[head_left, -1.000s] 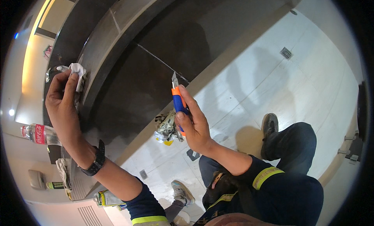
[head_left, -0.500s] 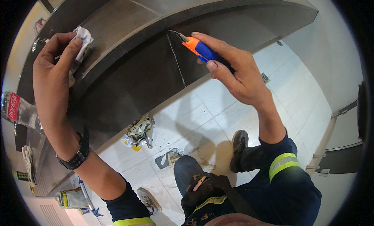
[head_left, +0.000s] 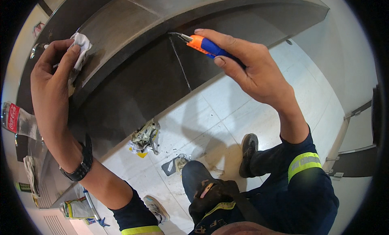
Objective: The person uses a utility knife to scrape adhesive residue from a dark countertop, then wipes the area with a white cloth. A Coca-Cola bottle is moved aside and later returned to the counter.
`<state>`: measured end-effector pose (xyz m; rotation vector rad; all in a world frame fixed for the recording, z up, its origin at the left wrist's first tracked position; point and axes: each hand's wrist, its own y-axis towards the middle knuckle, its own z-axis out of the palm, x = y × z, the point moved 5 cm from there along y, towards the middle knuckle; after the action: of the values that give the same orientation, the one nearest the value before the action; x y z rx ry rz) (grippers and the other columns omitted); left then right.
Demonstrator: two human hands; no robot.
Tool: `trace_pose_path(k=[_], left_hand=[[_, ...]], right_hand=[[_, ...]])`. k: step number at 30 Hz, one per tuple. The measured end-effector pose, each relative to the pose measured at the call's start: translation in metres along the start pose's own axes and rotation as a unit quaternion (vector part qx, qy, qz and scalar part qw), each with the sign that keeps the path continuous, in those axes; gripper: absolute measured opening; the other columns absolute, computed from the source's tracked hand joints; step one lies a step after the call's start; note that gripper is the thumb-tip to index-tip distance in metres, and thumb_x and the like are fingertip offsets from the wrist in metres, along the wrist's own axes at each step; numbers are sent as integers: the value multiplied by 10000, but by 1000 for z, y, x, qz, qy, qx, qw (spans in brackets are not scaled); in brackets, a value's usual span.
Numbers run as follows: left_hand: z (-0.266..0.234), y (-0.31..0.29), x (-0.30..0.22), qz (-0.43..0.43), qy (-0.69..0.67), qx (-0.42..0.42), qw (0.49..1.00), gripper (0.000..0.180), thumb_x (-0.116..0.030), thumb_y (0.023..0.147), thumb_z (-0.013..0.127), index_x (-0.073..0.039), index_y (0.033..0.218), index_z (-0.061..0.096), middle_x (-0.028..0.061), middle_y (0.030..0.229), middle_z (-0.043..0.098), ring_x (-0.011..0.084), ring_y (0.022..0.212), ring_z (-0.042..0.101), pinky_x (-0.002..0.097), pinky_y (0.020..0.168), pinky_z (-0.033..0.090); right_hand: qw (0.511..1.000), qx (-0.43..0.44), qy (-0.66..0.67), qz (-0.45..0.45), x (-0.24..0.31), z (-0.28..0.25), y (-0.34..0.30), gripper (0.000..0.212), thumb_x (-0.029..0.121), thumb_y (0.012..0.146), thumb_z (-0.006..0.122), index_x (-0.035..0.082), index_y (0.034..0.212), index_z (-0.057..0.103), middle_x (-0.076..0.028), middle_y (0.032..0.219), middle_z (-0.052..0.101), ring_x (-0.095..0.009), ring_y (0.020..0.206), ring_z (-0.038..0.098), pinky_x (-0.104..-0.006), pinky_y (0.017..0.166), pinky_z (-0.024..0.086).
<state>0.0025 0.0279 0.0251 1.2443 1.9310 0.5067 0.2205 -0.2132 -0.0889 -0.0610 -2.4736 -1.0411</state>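
Note:
My right hand [head_left: 253, 66] is closed round an orange and blue utility knife [head_left: 206, 45]. The knife's metal tip lies at the upper end of a pale joint line [head_left: 179, 61] on the front of a dark tiled counter [head_left: 133, 85], just under its overhanging edge. My left hand [head_left: 54, 72] pinches a crumpled white cloth or tissue [head_left: 82, 46] between thumb and fingers, above the counter top at the left.
A clear plastic bottle [head_left: 22, 120] with a red label lies at the far left. Crumpled wrapping [head_left: 146, 135] and a dark flat piece [head_left: 173, 165] are on the white tiled floor [head_left: 227, 117]. A blue-tipped tool [head_left: 95, 208] and a bag [head_left: 77, 209] are at lower left.
The knife has shifted slightly left and tilted flatter, its tip still near the top of the joint. My left hand has moved a little left and down with the white cloth.

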Motion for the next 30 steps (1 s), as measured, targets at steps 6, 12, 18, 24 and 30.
trace_pose_path(k=[6,12,18,24,30], left_hand=[[1,0,-3,9,-24,4,1000,259,-252,1011,705,-5,1082,737,29,935,701,70,867,605,218,822,457],[0,-2,0,-7,-25,9,1000,268,-258,1010,708,-2,1085,737,26,936,697,67,855,596,217,816,454],[3,1,-1,-2,-22,16,1000,267,-258,1008,712,0,1074,732,23,935,688,74,861,591,222,804,450],[4,1,0,1,-44,16,999,277,-272,1005,713,0,1056,730,26,935,685,76,855,580,227,795,445],[4,0,1,-14,-29,11,999,280,-273,996,722,2,1046,731,26,934,686,71,852,575,220,802,440]], right_hand=[[999,9,-13,27,-3,4,-10,454,234,1042,622,179,1492,585,-154,1226,733,-289,874,718,-342,778,526],[994,69,-7,88,-3,9,-16,492,249,1039,622,180,1520,543,-179,1192,722,-327,927,709,-390,819,544],[995,62,-33,67,-7,15,-23,490,256,1042,614,203,1523,538,-191,1142,716,-351,928,697,-405,825,542],[997,54,-40,42,-15,29,-40,488,285,1045,586,220,1524,516,-142,855,654,-336,747,654,-456,680,509],[973,175,-118,89,-22,43,-70,505,275,1036,597,233,1532,511,-107,867,616,-320,733,646,-441,650,513]])
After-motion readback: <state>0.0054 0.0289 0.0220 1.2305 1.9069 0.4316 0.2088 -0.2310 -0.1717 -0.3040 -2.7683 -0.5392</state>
